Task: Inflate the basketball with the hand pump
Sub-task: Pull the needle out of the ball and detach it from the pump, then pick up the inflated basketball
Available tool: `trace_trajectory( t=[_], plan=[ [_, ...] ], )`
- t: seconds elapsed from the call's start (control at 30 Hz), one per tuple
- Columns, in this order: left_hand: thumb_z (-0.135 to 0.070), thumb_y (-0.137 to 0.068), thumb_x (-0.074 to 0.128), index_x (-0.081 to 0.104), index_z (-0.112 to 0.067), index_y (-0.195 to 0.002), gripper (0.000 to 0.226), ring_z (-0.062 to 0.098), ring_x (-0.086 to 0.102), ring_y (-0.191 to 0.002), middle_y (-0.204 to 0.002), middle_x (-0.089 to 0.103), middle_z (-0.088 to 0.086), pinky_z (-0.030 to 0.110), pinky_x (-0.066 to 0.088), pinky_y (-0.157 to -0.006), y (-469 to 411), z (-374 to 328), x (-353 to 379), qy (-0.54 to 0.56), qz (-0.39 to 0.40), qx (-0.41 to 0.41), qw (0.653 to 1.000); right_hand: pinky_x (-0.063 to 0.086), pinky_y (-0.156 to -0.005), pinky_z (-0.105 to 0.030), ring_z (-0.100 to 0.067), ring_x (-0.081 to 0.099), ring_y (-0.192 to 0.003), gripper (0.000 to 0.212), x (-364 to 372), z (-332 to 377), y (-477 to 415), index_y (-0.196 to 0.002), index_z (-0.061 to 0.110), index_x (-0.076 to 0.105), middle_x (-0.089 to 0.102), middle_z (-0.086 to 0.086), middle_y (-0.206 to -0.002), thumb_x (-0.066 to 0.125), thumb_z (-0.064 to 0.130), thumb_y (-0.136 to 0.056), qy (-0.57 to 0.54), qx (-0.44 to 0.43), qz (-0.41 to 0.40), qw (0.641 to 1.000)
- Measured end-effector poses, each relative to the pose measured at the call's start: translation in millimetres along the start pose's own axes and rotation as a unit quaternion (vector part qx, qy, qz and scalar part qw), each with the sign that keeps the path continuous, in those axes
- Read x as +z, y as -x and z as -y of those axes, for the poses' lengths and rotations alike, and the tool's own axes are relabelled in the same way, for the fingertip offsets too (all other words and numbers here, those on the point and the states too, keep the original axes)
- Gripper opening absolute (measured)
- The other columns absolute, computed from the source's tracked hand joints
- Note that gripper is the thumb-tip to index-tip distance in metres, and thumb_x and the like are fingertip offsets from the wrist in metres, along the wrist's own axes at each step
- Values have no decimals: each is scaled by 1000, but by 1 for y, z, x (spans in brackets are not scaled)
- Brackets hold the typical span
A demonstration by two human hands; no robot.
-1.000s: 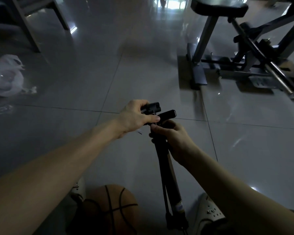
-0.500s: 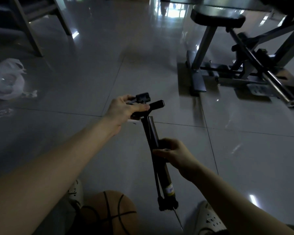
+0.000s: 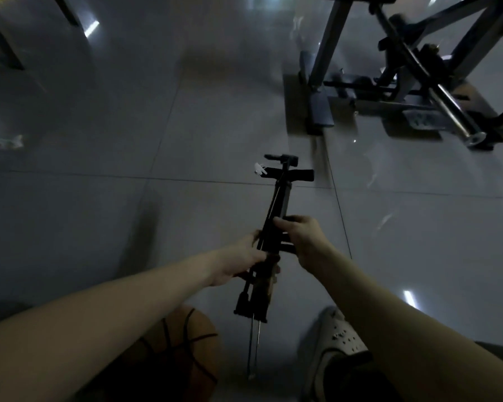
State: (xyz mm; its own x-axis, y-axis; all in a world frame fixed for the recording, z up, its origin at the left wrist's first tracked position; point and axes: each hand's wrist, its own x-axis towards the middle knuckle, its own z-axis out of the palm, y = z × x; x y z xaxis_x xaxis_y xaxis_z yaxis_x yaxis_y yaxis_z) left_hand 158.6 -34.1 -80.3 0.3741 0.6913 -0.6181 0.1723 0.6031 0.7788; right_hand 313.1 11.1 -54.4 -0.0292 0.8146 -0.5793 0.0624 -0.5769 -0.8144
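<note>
Grasp of the hand pump point(image 3: 282, 201) is shared by both hands. The left hand point(image 3: 244, 256) is wrapped round the lower barrel, and the right hand point(image 3: 302, 239) is curled round the barrel just above it. The pump is held tilted off the floor point(image 3: 128, 140), with the T-handle point(image 3: 288, 174) beyond the hands and a thin hose point(image 3: 253, 349) hanging below them. The basketball point(image 3: 192, 352) is located under the left forearm, apart from the pump. A white shoe point(image 3: 341, 335) is seen below the right hand.
</note>
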Motion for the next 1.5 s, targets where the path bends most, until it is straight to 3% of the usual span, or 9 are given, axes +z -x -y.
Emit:
trace_trajectory(
  t=[0.2, 0.43, 0.6, 0.73, 0.9, 1.1, 1.27, 1.43, 1.5],
  plan=[
    [-28, -81, 76, 53, -17, -134, 59, 26, 74, -93, -107, 73, 8, 47, 62, -80, -48, 32, 6, -36, -139, 7, 990, 63, -69, -44, -26, 71, -76, 34, 20, -38, -34, -90, 3, 65, 74, -12, -84, 80, 33, -83, 173, 69, 1, 983],
    [-37, -89, 76, 47, -36, -134, 53, 18, 66, -95, -110, 70, 4, 27, 55, -74, -62, 76, 7, -187, -40, -51, 980, 49, -43, -27, -28, 67, -76, 33, 10, -133, -91, -102, -2, 62, 68, -18, -91, 77, 22, -84, 235, 129, -30, 963],
    [-56, -82, 76, 48, -19, -144, 78, 25, 55, -124, -142, 55, 7, 36, 45, -104, -25, 88, -41, -486, -26, -90, 869, 62, -65, -48, -36, 71, -78, 35, 8, -210, -112, -106, -3, 59, 69, -24, -91, 76, 18, -84, 213, 165, -51, 962],
    [-73, -70, 75, 5, -18, -161, 127, 29, 15, -153, -168, 12, 7, 39, 19, -121, 12, 98, -77, -515, 32, -228, 825, 60, -75, -49, -36, 68, -83, 35, 8, -240, -112, -110, -3, 58, 66, -21, -95, 70, 22, -89, 299, 150, -14, 942],
    [-90, -36, 75, 0, -24, -160, 159, 43, 26, -145, -163, 22, 14, 63, 30, -114, 29, 122, -86, -585, 6, -383, 715, 58, -81, -51, -36, 64, -93, 36, 4, -260, -116, -116, 3, 46, 57, -17, -108, 56, 30, -96, 528, 130, 98, 834],
    [-93, -62, 60, 12, -20, -161, 132, 34, 45, -137, -158, 39, 10, 42, 46, -104, 51, 151, -98, -433, -142, -318, 831, 59, -76, -53, -37, 64, -88, 58, 8, -280, -125, -132, -1, 34, 52, -17, -105, 59, 36, -96, 566, 150, 82, 806],
    [-91, -79, 38, 56, -15, -131, 94, 28, 59, -109, -128, 62, 8, 35, 46, -81, 52, 161, -100, -374, -276, -227, 856, 51, -87, -44, -35, 60, -110, 59, 15, -248, -98, -132, 5, 41, 57, -15, -123, 51, 50, -96, 636, 110, 39, 763],
    [-80, -81, 55, 35, -18, -154, 98, 34, 34, -143, -161, 29, 12, 48, 34, -112, 81, 147, -119, -71, -301, -259, 915, 55, -84, -50, -33, 61, -106, 64, 75, -202, -42, -132, 16, 42, 56, -12, -118, 47, 66, -93, 314, 189, 153, 918],
    [-67, -84, 64, 35, -18, -154, 90, 34, 32, -144, -162, 26, 12, 46, 35, -108, 90, 144, -125, 2, -260, -270, 927, 54, -85, -51, -39, 53, -120, 74, 95, -191, -22, -137, 29, 38, 48, -16, -135, 50, 78, -83, 181, 275, 251, 910]
  ],
)
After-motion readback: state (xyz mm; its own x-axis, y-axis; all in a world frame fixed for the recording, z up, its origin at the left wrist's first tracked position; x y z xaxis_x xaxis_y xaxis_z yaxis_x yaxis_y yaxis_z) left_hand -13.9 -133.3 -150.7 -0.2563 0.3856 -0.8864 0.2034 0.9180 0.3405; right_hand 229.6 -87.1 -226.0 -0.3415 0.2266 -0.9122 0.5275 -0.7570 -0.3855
